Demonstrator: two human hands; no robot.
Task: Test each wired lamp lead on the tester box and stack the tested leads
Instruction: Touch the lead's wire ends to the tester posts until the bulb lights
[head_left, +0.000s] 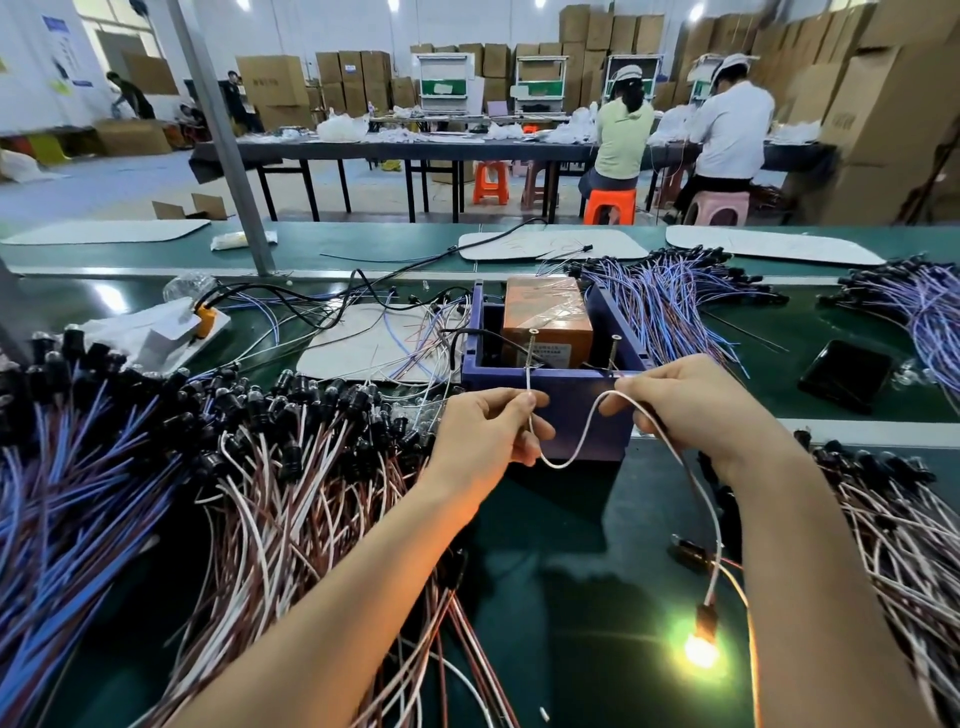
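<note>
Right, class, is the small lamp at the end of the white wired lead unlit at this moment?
No, the small lamp at the end of the white wired lead glows bright yellow.

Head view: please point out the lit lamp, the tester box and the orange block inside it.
lit lamp (700, 650): head view, on the glowing bulb.
tester box (566, 415): head view, on its purple front wall.
orange block (545, 312): head view, on its top face.

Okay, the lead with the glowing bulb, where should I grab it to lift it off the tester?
Probably pinch the black holder right behind the glowing bulb, coming down from above. It is the thickest, stiffest part of the lead. Its wire is thin and limp, and the lit bulb may be hot.
</note>
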